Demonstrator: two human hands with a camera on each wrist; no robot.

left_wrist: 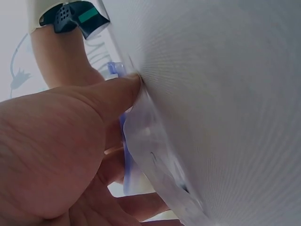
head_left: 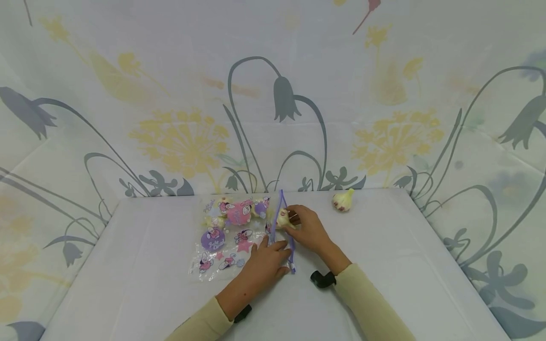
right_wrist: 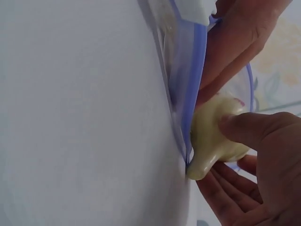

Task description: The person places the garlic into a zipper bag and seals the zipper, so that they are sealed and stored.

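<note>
The head camera looks forward and down from the near side, far enough back to take in the table point(head_left: 149, 246) and the flowered backdrop point(head_left: 298, 38) beyond. The left wrist camera looks very close past the left hand point(head_left: 264, 263) towards the right forearm point(left_wrist: 61, 59), its picture tilted sideways. The right wrist camera, likewise close and tilted, faces left past the right hand point(head_left: 309, 229) onto the garlic bulb point(right_wrist: 221, 127). All three views share the bag's purple zip edge point(right_wrist: 199, 61).
</note>
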